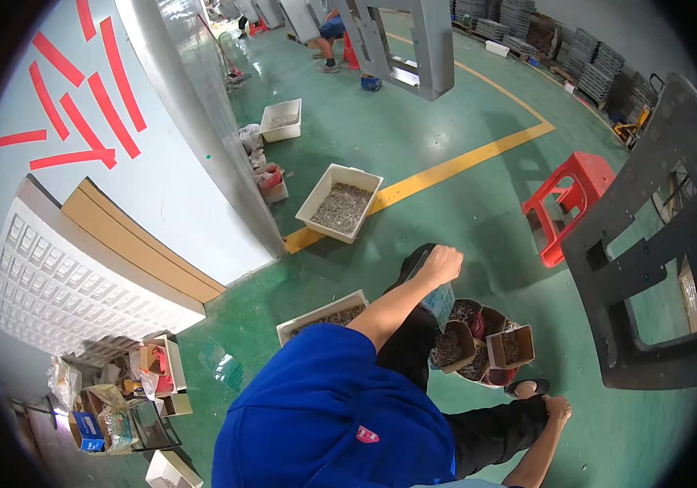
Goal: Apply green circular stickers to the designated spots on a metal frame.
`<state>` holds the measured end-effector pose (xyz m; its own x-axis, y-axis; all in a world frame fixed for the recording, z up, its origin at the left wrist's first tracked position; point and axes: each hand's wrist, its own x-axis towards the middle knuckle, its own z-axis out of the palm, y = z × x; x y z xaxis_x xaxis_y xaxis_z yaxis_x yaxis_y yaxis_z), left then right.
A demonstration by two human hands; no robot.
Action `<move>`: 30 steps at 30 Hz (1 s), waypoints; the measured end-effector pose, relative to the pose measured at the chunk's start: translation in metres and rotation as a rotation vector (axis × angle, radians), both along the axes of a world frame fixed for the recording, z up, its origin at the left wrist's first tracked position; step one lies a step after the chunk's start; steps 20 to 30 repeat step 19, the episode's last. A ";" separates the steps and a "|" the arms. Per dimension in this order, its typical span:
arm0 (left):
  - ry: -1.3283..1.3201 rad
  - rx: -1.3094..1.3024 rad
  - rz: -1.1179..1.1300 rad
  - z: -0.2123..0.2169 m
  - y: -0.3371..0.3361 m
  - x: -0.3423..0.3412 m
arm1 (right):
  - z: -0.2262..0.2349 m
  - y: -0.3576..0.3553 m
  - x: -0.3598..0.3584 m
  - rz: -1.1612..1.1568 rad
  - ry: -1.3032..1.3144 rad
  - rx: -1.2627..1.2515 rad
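My left hand [443, 264] is curled closed beside my left knee, above a bluish clear plastic bag [439, 302]; what is inside its fingers, if anything, is hidden. At my right knee, my right hand [558, 409] has its fingers curled against the black trouser leg [490, 435]. Between my legs stands a cluster of containers with small dark parts. Among them are a cardboard box [511, 347] and another open box [452, 346], tilted, both with parts inside.
A cream bin of small parts [379, 180] stands ahead, with another cream tray [287, 332] by my left side. To the right are a red stool [580, 175] and a large grey hanging panel [588, 236]. Cluttered boxes [165, 404] lie at left.
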<state>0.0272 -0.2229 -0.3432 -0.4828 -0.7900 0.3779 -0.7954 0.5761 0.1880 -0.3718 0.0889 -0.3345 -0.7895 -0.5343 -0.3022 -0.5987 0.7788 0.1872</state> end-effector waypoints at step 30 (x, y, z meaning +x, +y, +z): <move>-0.014 -0.015 0.011 -0.010 -0.005 -0.001 | -0.014 -0.001 -0.013 0.022 -0.020 0.141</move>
